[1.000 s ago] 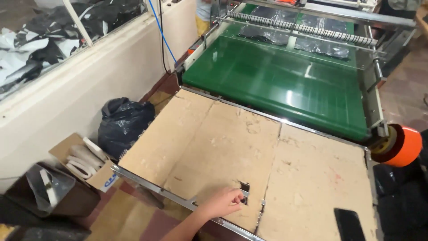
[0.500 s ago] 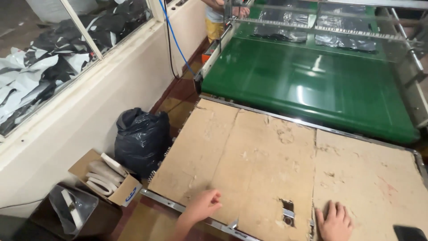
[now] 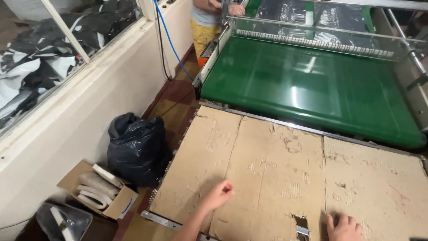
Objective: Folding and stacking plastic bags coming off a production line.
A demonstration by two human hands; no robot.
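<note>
Down at the near edge, the left hand (image 3: 218, 195) rests on the worn brown cardboard sheet (image 3: 267, 174) that covers the counter, its fingers (image 3: 227, 189) curled loosely and holding nothing. The right hand (image 3: 345, 227) lies flat on the same sheet at the bottom of the view, fingers spread narrow, also empty. Between the two hands, nearer the right one at about its nine o'clock, a small silver metal clip (image 3: 302, 228) sits in a torn hole in the cardboard, just beside the fingertips but not touching them. Cardboard stretches bare toward twelve o'clock, ending at a metal rail where the glossy green conveyor belt (image 3: 307, 85) begins. Off the counter's left edge, at nine o'clock on the floor, stand a tied black plastic bag (image 3: 136, 147) and an open brown cardboard box (image 3: 96, 192) holding pale rolled pieces. Far off at twelve o'clock, another person's hand (image 3: 236, 9) rests at the machine frame.
</note>
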